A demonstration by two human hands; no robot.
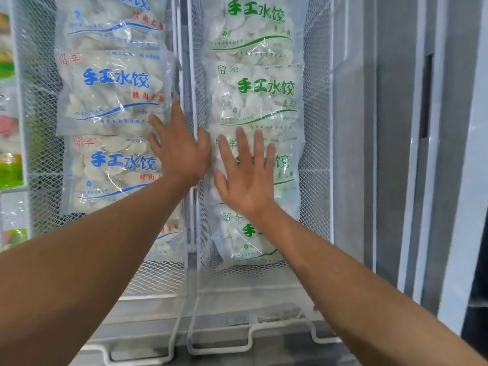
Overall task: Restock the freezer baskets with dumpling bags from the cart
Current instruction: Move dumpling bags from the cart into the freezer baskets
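Two white wire-mesh baskets sit side by side in the freezer, each stacked with clear bags of pale dumplings. The left basket [39,107], toward 9 o'clock, holds blue bags [113,91] printed 手工水饺 in blue, with 留牢 in red at the top corner and a red line starting 猪肉大. Four of them overlap down the stack, the lowest mostly hidden by the left forearm. The right basket [317,75], toward 1 o'clock, holds green bags [253,93] with the same 手工水饺 in green, 留牢 in green, and small green print too fine to read. Four show here too, overlapping like shingles.

The left hand [179,151] lies flat with fingers spread, its fingertips on the right edge of a blue bag and its palm over the wire divider between the baskets. The right hand [245,175], just beside it at centre, presses flat and wide open on the third green bag; neither hand grips anything.

At 9 o'clock, past the left basket, other packs [9,167] in green, yellow and pink appear, blurred. At 3 o'clock stands a grey freezer frame [396,128]. At 6 o'clock, white wire handles [219,336] hang over the frosted rim.
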